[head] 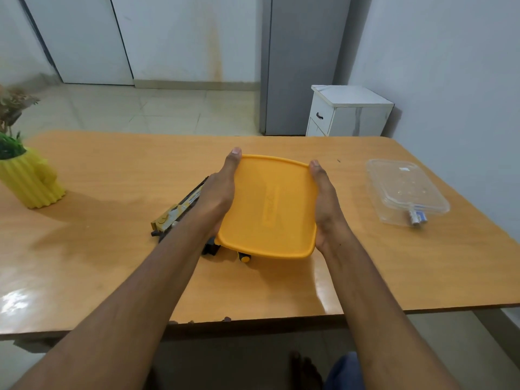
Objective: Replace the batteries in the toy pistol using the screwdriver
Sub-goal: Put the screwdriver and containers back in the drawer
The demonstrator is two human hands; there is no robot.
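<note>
Currently task is at an early stage, by my read: no screw work or battery swap is evident yet. Nearest, a black-and-yellow screwdriver handle (pixel 244 258) and the black-and-yellow toy pistol (pixel 180 209) lie on the tan wooden desk (pixel 112 263), both partly hidden. Above them, left hand (pixel 218 198) and right hand (pixel 323 204) hold the flat yellow plastic lid (pixel 267 206) by its side edges, fingers straight. Farther right, clear plastic container (pixel 405 190) rests w/ batteries (pixel 417 218) at its near end; whether inside or beside it, cannot tell.
</note>
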